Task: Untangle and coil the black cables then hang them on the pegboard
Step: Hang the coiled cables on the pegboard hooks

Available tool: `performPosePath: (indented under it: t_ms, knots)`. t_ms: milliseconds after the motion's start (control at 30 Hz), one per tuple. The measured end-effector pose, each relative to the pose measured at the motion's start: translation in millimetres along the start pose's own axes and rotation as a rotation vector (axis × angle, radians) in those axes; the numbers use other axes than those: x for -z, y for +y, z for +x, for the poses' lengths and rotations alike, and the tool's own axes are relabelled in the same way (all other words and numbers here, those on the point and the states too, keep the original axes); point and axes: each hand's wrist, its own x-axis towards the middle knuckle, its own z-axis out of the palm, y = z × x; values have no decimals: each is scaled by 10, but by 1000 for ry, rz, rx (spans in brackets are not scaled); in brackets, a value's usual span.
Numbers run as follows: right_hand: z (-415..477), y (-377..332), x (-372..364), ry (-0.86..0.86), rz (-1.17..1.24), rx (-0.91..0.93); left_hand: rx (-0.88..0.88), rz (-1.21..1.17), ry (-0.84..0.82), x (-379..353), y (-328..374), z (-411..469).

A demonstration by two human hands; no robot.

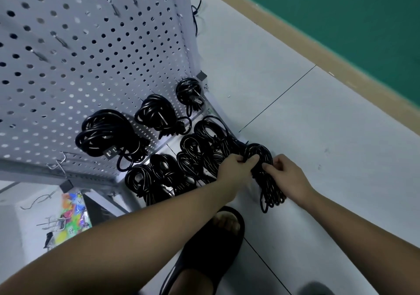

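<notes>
Cables, black, stand in three lots: hung, piled and in hand.

Pegboard [91,44]: grey, perforated, upright at left. Most of its face is bare, with several empty hooks [60,41] in the upper rows and another at the lower edge.

Pile [181,163]: the largest lot. Several loosely looped cables lie overlapping on the floor [318,124] at the foot of the board. Whether they are tangled together or merely stacked cannot be told.

Hung coils: three, in a slanting row low on the board.
- A large one [106,133], with its plug hanging below.
- A middle one [156,115].
- A small one [188,92], nearest the board's corner.

All three look wound and seated on hooks.

Bundle [269,181]: one long, narrow coil, held low over the floor just beside the pile, on its right, and apart from the board.

Left hand [236,165]: grasps the bundle's upper part, fingers curled round the strands.

Right hand [286,172]: pinches strands at the bundle's side, fingers bent onto them.

Assessment: the task is under way and, judged by count, less than half done.
- Three cables are finished.
- One appears to be at the coiling or tying-off stage and is not yet hung.
- The pile awaits sorting, coiling and hanging.

Free hooks appear enough for what is left, though the number of cables in the pile is uncertain.
</notes>
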Motion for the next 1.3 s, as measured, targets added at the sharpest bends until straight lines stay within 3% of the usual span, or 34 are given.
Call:
performPosePath:
  t_ms: [233, 700, 900, 1100, 1300]
  knots:
    - [-628, -324, -52, -42, 154, 134, -265, 101, 11, 537, -4, -697]
    - [-1450, -1496, -1168, -287, 121, 574, -330, -37, 355, 2211, -239, -2182]
    - [-1638, -1757, -1603, -283, 47, 822, -335, -42, 553, 2595, -471, -2531]
    - [-1556, -2107, -2021, -204, 58, 813, -370, 41, 689, 2884, -411, -2360]
    - [-1399, -2256, -2380, -34, -20, 828, -276, 184, 740, 3114, -415, -2095]
